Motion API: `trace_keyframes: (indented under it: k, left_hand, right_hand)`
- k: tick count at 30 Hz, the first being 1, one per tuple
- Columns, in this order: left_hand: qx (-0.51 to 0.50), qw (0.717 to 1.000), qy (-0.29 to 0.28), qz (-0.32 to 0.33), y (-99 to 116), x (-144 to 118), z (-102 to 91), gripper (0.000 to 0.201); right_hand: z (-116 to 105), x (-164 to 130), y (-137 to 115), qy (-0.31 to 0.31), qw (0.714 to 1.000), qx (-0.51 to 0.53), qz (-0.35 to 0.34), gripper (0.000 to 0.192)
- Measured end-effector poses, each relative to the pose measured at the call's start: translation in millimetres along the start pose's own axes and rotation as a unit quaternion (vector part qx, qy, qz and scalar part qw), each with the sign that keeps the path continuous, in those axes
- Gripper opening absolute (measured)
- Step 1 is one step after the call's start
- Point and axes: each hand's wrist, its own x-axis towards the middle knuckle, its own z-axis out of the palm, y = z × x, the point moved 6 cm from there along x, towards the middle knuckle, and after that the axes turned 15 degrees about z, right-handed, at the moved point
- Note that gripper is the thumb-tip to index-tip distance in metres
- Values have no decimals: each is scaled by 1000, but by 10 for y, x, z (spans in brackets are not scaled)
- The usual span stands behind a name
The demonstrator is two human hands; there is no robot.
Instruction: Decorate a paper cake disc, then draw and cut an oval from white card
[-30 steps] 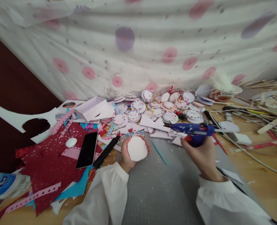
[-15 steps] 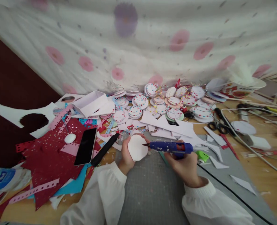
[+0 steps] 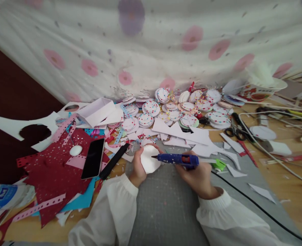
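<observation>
My left hand (image 3: 138, 165) is closed on the edge of a round white disc (image 3: 149, 165), holding it tilted above the grey cutting mat (image 3: 166, 212). My right hand (image 3: 198, 177) wraps the handle of a blue hot glue gun (image 3: 175, 159). The gun lies level and its dark nozzle points left over the disc's face; whether the tip touches the disc I cannot tell. A black cord trails from the gun toward the lower right. Beside my right hand lies a bright green object (image 3: 219, 165).
Behind my hands are paper scraps (image 3: 184, 133) and several stacked round paper pieces with coloured dots (image 3: 151, 108). To the left lie a phone (image 3: 92, 159), a black bar (image 3: 114, 161), red sheets (image 3: 56, 177) and a bottle (image 3: 7, 197). Scissors (image 3: 235, 133) and a white cable (image 3: 255, 145) are on the right.
The glue gun and my right hand have moved left, bringing the nozzle further over the disc. My left hand keeps its hold on the disc. The whole view has shifted slightly.
</observation>
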Motion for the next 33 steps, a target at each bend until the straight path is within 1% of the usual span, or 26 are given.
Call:
trace_keyframes:
  k: [5,8,16,26,33]
  left_hand:
    - [18,1000,8,-6,-8,-12,-9,44]
    - [12,1000,9,-6,-16,-11,-14,43]
    - [10,1000,1,-7,-33,-19,-10,42]
    - [14,1000,-17,-6,-41,-14,-18,42]
    - [21,1000,-12,-10,-38,-15,-14,42]
  right_hand:
    - [18,-5,-21,-16,1000,-18,3,18]
    - [17,-5,-13,-11,1000,-25,4,19]
    - [36,-21,20,-2,999,-24,-22,17]
    - [8,-5,-2,-3,1000,-25,-8,16]
    - [-7,2,-40,-4,1000,-26,-7,15]
